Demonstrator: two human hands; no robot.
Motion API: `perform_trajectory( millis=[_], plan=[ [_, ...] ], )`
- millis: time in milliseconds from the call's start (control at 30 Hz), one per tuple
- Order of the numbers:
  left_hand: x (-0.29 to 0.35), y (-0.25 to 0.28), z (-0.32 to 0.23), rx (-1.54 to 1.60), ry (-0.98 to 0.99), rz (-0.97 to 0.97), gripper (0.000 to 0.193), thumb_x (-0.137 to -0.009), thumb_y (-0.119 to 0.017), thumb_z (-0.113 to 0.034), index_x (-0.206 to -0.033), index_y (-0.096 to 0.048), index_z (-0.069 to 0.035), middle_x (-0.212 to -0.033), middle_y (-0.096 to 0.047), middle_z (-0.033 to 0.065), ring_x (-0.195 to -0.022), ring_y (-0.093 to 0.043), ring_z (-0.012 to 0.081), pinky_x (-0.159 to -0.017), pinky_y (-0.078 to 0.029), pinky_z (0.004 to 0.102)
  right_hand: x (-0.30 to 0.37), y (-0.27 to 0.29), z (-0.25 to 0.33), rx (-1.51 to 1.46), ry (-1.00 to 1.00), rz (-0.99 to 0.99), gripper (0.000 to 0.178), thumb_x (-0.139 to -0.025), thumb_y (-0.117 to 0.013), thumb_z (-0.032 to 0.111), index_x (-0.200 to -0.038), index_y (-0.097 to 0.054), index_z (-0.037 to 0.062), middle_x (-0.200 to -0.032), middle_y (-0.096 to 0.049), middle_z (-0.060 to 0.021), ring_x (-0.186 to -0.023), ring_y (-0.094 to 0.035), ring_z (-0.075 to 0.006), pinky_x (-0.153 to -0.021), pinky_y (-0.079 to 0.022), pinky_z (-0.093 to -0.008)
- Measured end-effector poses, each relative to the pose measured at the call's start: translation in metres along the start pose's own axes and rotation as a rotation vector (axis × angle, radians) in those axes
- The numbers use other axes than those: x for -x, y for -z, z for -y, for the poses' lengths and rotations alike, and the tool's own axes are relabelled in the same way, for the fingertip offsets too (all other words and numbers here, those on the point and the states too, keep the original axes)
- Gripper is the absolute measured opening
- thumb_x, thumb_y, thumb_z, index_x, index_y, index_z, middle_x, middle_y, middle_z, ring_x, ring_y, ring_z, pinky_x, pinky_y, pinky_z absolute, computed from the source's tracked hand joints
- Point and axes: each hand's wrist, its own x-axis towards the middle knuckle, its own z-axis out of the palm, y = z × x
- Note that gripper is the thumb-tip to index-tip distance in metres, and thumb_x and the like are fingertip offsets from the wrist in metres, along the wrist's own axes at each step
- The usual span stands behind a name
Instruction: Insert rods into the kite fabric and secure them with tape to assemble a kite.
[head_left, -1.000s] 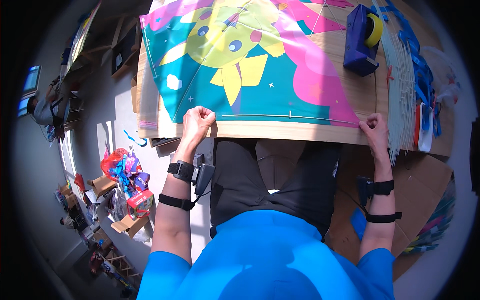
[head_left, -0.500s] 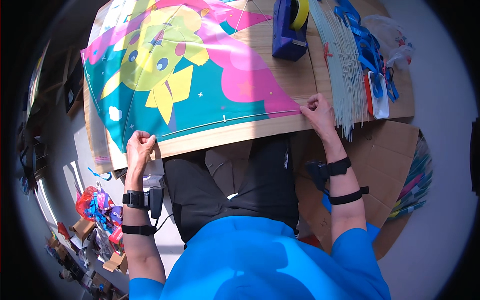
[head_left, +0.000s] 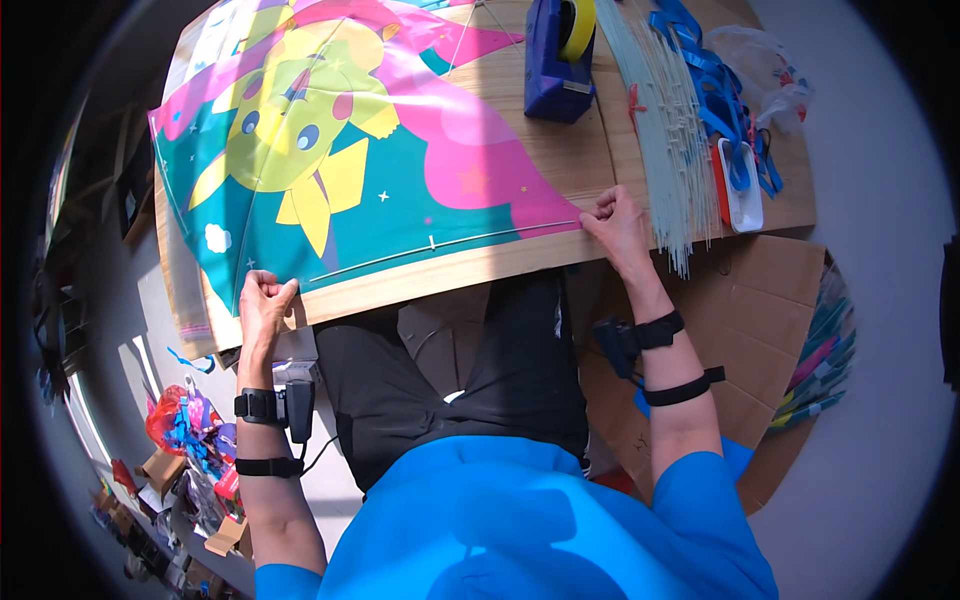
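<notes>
A colourful kite [head_left: 400, 185], teal and pink with a yellow cartoon figure, lies spread on the wooden table. A thin pale rod [head_left: 380, 261] runs along its near edge, with a small light clip or tab near the middle. My left hand [head_left: 266, 305] is closed in a pinch at the kite's near left corner, by the rod's left end. At the pointed pink right corner, my right hand [head_left: 618, 225] pinches the kite's tip near the rod's other end. What lies right between the fingertips is partly hidden.
Beyond my right hand stand a blue tape dispenser [head_left: 556, 85] with yellow tape and a bundle of thin pale rods [head_left: 675, 150]. Blue ribbon [head_left: 712, 95], a red-and-white tray [head_left: 742, 205] and a clear plastic bag [head_left: 765, 70] lie farther right. A cardboard box [head_left: 740, 310] sits below the table's right edge.
The whole view has shifted slightly, so the table and kite appear a little farther left. Both hands stay at the same kite corners, with the left fingers slightly more bent.
</notes>
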Motion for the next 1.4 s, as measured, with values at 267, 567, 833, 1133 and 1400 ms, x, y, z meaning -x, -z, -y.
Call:
perform_trajectory(
  millis=[267,567,833,1133,1400],
  plan=[
    [0.002,-0.002,-0.005,-0.026,0.013,-0.003,0.034,-0.079,-0.073,-0.015,-0.098,-0.050,0.002,-0.068,-0.059,0.0048,-0.053,-0.055,0.0098,-0.048,-0.043,0.0246,0.006,0.003,-0.004,0.174,0.004,-0.124,0.041,-0.062,-0.083,0.013,-0.084,-0.052,0.0007,-0.071,-0.059,-0.0143,-0.070,-0.061,-0.0313,-0.066,-0.048,-0.0402],
    [0.001,-0.005,0.004,-0.166,-0.061,-0.034,0.031,-0.079,-0.061,-0.015,-0.103,-0.054,0.002,-0.077,-0.058,0.0052,-0.067,-0.056,0.0127,-0.061,-0.048,0.0273,0.020,0.004,-0.019,-0.082,-0.014,-0.246,0.017,-0.078,-0.064,0.006,-0.089,-0.052,0.0002,-0.077,-0.060,-0.0127,-0.069,-0.061,-0.0279,-0.068,-0.049,-0.0393],
    [0.058,-0.021,-0.002,-0.368,-0.502,-0.582,0.026,-0.090,-0.060,-0.020,-0.109,-0.055,-0.004,-0.105,-0.058,0.0084,-0.099,-0.054,0.0248,-0.092,-0.041,0.0378,0.074,-0.031,0.029,0.285,0.313,-0.466,0.034,-0.084,-0.062,0.010,-0.116,-0.051,0.0040,-0.129,-0.047,-0.0149,-0.118,-0.045,-0.0329,-0.097,-0.037,-0.0437],
    [0.096,-0.091,-0.022,-0.575,-0.714,-0.168,0.087,-0.082,-0.067,-0.037,-0.147,-0.020,-0.002,-0.156,-0.014,0.0126,-0.145,-0.009,0.0303,-0.116,-0.005,0.0495,0.107,-0.108,0.106,0.464,0.711,-0.065,0.070,-0.085,-0.064,0.028,-0.143,-0.033,0.0030,-0.154,-0.023,-0.0125,-0.144,-0.015,-0.0282,-0.118,-0.007,-0.0470],
    [0.076,-0.102,-0.029,-0.637,-0.689,-0.119,0.091,-0.082,-0.065,-0.043,-0.147,-0.018,0.000,-0.156,-0.011,0.0139,-0.145,-0.006,0.0314,-0.116,-0.003,0.0501,0.094,-0.138,0.119,0.415,0.827,0.047,0.079,-0.080,-0.065,0.039,-0.141,-0.034,0.0012,-0.153,-0.023,-0.0143,-0.144,-0.014,-0.0285,-0.117,-0.008,-0.0487]
  ],
)
